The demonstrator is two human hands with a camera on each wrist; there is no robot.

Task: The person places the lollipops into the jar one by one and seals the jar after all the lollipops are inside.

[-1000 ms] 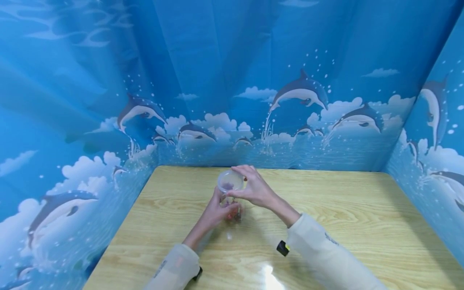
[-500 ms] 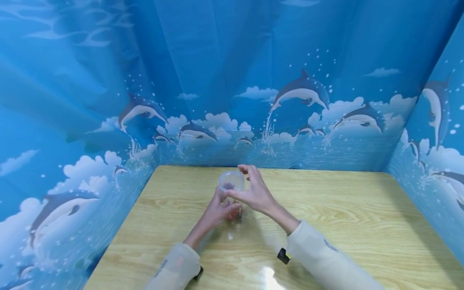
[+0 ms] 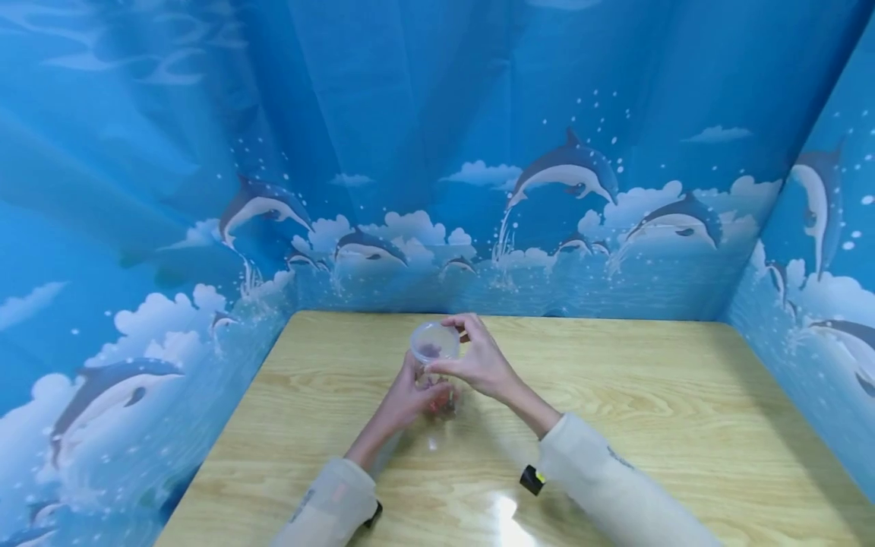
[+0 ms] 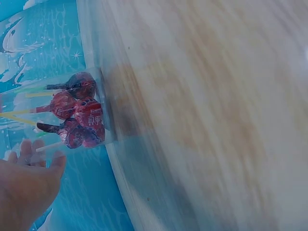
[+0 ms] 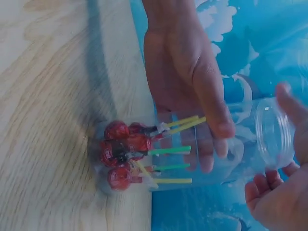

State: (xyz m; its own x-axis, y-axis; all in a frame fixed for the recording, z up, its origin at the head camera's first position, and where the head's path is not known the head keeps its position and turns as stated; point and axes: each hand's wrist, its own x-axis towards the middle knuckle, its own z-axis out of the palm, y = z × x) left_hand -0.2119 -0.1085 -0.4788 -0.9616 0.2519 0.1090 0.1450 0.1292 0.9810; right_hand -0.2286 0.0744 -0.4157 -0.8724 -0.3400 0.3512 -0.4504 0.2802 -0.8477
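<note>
A clear plastic jar stands upright near the far edge of the table, its ridged round top facing up. Inside, several lollipops in red and dark wrappers lie heads down at the bottom, yellow and green sticks pointing up. The left hand grips the jar's side, thumb across the front and fingers behind, as seen through the wall in the right wrist view. Around the top, the right hand holds the rim between thumb and curled fingers. The left wrist view shows the lollipop heads close up.
The light wood-grain table spreads out on both sides of the jar. Blue curtains printed with dolphins and clouds rise behind it and at the left and right. A small black wrist device sits by the right sleeve.
Half a second ago the right fingers spread a little away from the jar's top; now they are back at its rim. The left hand and the jar have stayed in place.
</note>
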